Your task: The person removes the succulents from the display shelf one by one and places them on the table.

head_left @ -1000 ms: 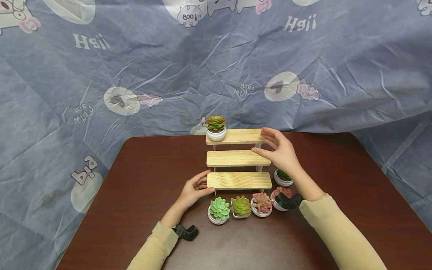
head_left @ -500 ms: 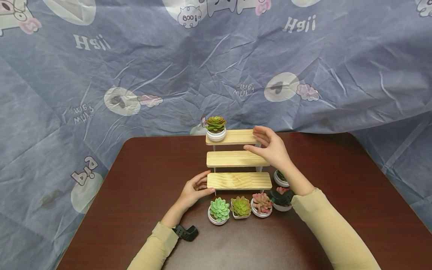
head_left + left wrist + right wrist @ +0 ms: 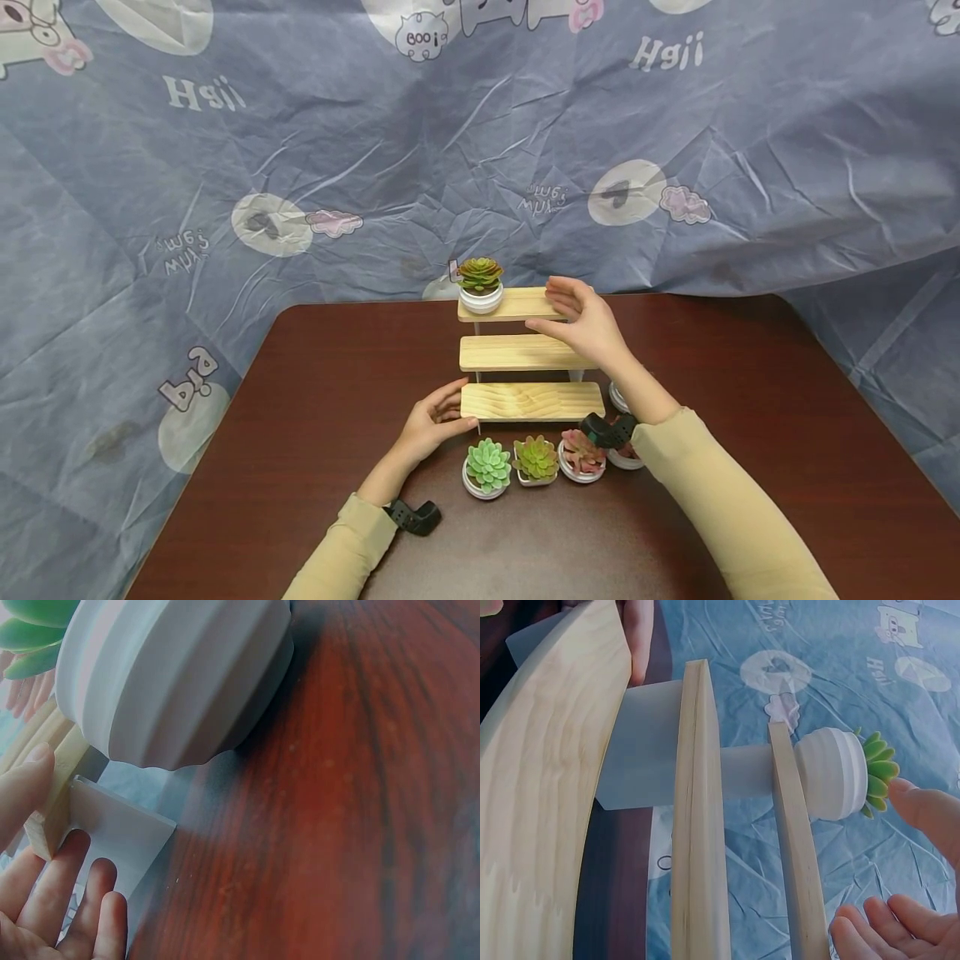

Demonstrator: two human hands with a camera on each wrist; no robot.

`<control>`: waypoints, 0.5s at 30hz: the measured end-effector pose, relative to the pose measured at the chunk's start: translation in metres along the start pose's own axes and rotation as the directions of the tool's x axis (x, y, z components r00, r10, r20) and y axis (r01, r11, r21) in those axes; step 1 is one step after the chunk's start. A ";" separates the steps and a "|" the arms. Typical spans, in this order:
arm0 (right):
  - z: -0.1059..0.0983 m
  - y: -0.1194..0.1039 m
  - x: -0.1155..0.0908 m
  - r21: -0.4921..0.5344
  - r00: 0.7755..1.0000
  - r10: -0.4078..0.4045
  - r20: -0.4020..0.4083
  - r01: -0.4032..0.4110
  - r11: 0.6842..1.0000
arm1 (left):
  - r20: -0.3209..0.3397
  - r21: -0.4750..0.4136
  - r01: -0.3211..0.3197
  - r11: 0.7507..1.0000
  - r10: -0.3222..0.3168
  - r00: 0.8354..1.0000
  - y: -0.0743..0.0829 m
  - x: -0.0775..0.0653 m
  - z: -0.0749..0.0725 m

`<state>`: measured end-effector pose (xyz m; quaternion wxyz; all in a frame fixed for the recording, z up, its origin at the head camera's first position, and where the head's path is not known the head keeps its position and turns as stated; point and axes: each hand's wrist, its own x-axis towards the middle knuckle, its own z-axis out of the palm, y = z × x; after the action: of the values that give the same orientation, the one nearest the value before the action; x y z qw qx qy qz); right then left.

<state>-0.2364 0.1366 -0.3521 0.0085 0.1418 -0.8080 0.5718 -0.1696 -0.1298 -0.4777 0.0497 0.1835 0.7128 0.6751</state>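
Observation:
A three-tier wooden display stand [image 3: 532, 402] with clear side panels stands on the table. My left hand [image 3: 422, 429] holds the left end of its lowest shelf; in the left wrist view the thumb presses the board [image 3: 64, 769] and the fingertips lie by the side panel [image 3: 124, 832]. A green-and-red potted succulent [image 3: 481, 287] in a white pot sits at the left end of the top shelf. To its right, my right hand [image 3: 585, 325] is over that shelf, thumb and fingers spread apart and holding nothing. In the right wrist view the thumb overlaps the leaves [image 3: 877, 776].
Before the stand runs a row of potted succulents: pale green [image 3: 487, 467], yellow-green [image 3: 536, 460] and pink [image 3: 581, 452]. Another pink one [image 3: 627, 457] and a white pot [image 3: 619, 398] are partly hidden by the right arm. A blue printed cloth [image 3: 420, 150] hangs behind the table.
My right hand has moved left along the top shelf, closer to the potted succulent there. The left hand and the stand have stayed in place.

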 end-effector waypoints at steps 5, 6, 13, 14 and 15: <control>0.004 -0.001 0.005 0.007 1.000 0.001 -0.003 -0.001 1.000 | 0.000 -0.003 -0.004 1.000 0.004 1.000 0.000 0.000 0.000; 0.005 -0.002 0.006 0.008 1.000 -0.002 -0.004 0.002 1.000 | 0.000 -0.003 -0.003 1.000 0.003 1.000 0.000 0.000 0.000; 0.012 -0.002 0.013 0.028 1.000 -0.010 0.003 0.010 1.000 | 0.008 -0.003 -0.007 1.000 0.007 1.000 0.000 0.000 0.000; 0.014 -0.002 0.014 0.033 1.000 -0.009 0.003 0.009 0.999 | 0.007 -0.002 -0.007 1.000 0.007 1.000 0.000 0.000 -0.001; 0.015 -0.002 0.015 0.037 1.000 -0.006 0.002 0.006 0.999 | 0.006 -0.001 -0.007 1.000 0.007 1.000 0.000 0.000 -0.001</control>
<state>-0.2483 0.1189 -0.3527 0.0069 0.1451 -0.7968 0.5865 -0.1700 -0.1303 -0.4777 0.0493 0.1880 0.7118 0.6749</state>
